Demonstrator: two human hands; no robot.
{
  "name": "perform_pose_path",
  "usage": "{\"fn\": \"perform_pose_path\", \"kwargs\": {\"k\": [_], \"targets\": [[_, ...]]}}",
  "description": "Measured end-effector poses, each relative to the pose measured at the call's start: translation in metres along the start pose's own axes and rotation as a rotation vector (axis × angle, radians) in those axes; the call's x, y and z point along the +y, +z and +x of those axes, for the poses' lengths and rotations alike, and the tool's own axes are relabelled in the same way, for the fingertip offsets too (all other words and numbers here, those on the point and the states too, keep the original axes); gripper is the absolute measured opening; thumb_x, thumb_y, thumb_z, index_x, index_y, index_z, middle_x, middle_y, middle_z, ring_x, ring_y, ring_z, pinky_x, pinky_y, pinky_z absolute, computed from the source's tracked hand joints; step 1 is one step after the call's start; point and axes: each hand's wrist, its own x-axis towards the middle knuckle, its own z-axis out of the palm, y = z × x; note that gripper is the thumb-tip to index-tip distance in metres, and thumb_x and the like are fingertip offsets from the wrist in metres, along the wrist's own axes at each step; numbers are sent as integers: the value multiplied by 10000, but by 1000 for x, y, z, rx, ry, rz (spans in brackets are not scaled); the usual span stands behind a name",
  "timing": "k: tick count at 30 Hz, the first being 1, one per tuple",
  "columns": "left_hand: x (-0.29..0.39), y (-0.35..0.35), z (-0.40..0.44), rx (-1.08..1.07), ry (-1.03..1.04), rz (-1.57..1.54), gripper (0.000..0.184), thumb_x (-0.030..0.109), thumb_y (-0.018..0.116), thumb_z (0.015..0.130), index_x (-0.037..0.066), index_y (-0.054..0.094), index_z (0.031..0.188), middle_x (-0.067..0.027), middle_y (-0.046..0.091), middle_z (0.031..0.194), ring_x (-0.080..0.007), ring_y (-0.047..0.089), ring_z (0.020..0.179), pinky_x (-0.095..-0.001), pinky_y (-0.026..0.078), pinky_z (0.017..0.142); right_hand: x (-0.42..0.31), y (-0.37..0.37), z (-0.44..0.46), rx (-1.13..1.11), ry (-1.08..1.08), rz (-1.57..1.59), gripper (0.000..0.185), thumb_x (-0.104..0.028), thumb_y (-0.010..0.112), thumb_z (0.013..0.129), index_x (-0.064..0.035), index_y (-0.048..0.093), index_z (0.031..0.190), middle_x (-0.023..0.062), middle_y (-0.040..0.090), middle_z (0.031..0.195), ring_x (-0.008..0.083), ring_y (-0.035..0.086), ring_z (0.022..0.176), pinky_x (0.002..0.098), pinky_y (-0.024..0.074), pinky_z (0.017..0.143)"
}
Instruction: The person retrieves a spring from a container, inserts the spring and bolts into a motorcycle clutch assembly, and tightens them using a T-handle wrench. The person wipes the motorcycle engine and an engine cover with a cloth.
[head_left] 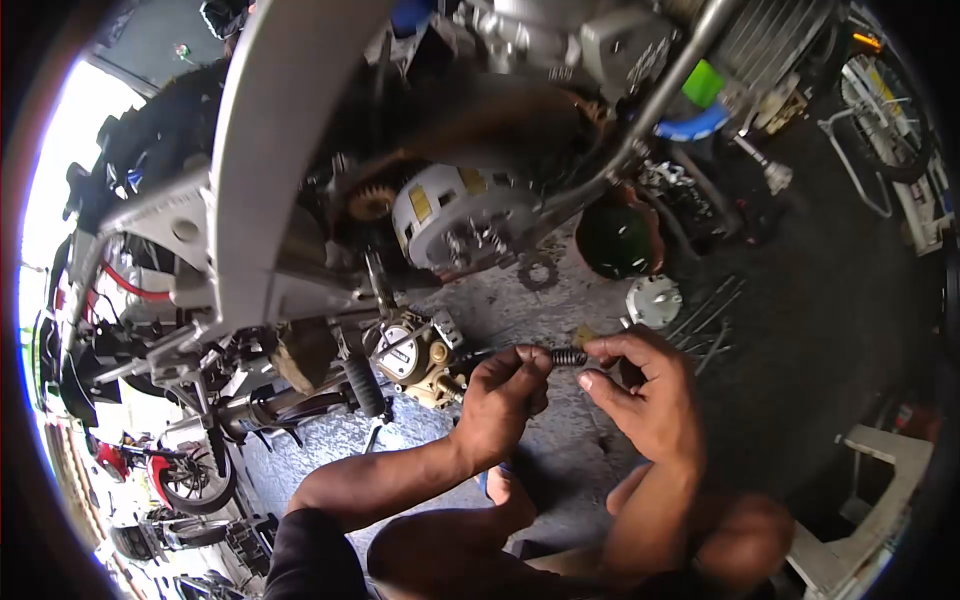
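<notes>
Grey workshop floor point(565, 425) lies beneath both hands. Left hand point(503, 405) pinches a spring point(569, 357) by one end — seemingly to leave its coils free — while the right hand point(648, 402), thumb and forefinger parted, meets its other end.

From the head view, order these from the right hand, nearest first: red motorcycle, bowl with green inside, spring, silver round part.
1. Spring: just left of the right hand.
2. Silver round part: above the hand.
3. Bowl: higher, beyond that part.
4. Red motorcycle: far lower left.
</notes>
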Motion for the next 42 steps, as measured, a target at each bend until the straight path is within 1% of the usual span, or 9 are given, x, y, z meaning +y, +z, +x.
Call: {"fn": "perform_pose_path", "kwargs": {"k": [6,16,21,23,26,34,39,41,42], "targets": [[-24,-19,18,87,369,163,165,191,632,929,35,594,969,31,534,736,-43,449,610,-205,377,544,27,40,-5,173,-59,66,252,-97,776,739,-19,652,945,66,631,822,130,545,643,262,430,551],[-14,-14,-4,100,570,298,69,45,620,920,-9,613,962,8,606,867,-34,502,760,-180,416,665,30,57,-14,230,48,348,259,-158,766,796,8,676,973,-50,498,662,28,365,582,196,332,517],[-10,-15,-3,130,699,358,115,21,629,905,-24,612,1010,10,578,858,-34,481,751,-175,407,672,35,61,-10,182,25,396,264,-128,739,820,20,658,1023,-42,533,692,13,430,611,191,342,511],[-12,-12,1,145,724,286,149,19,636,899,-28,608,1037,15,556,859,-34,476,758,-173,405,676,33,64,-6,210,133,836,284,-115,719,837,29,635,1066,-7,589,787,17,493,670,177,357,506],[-15,-11,7,120,651,225,238,11,662,873,-37,595,1096,21,499,864,-41,462,783,-169,397,698,41,60,-2,159,150,989,292,-121,710,847,30,623,1081,23,615,865,29,514,699,164,362,502],[-13,-3,14,112,712,250,208,-3,662,858,-34,608,1056,8,504,881,-55,455,814,-187,406,731,39,65,2,159,147,1001,302,-170,729,840,14,631,1058,5,607,837,27,470,649,161,330,500],[-8,-2,14,112,695,138,212,18,656,876,-24,590,1073,14,494,870,-46,451,780,-180,401,692,32,73,12,239,109,955,264,-108,722,834,9,633,1053,-5,605,832,19,459,639,163,342,509],[-12,-6,14,130,683,165,213,30,656,882,-23,586,1077,18,491,873,-46,454,787,-180,401,694,27,78,30,426,-105,639,234,-43,709,831,3,635,1048,-13,588,817,21,459,643,167,360,522],[-14,-7,13,132,674,164,213,30,656,882,-23,586,1077,18,491,873,-46,454,787,-180,401,694,26,81,40,427,-95,637,234,-43,709,831,3,635,1048,-13,588,817,21,459,643,167,360,522]]}}
